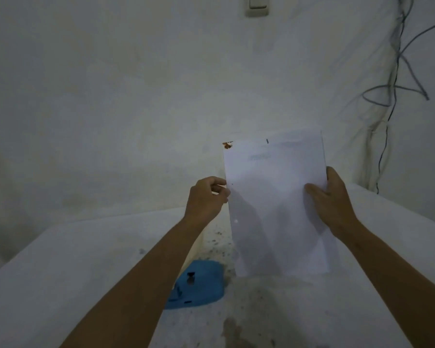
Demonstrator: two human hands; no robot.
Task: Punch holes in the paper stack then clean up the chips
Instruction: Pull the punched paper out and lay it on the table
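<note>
While we hold the paper stack (276, 207) upright — long axis vertical — left hand (206, 199) pinches its punched edge, right hand (329, 199) clamps the opposite; blue punch (196, 285) lies lower-left.

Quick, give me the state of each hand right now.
Left hand: closed, pinching the left edge of the paper stack.
Right hand: closed on the stack's right edge, holding it upright.

The left arm (146, 267) hides part of the blue hole punch (201, 285). The paper stack's (276, 204) faint print is unreadable. The top edge crops the wall switch (258, 6).
</note>
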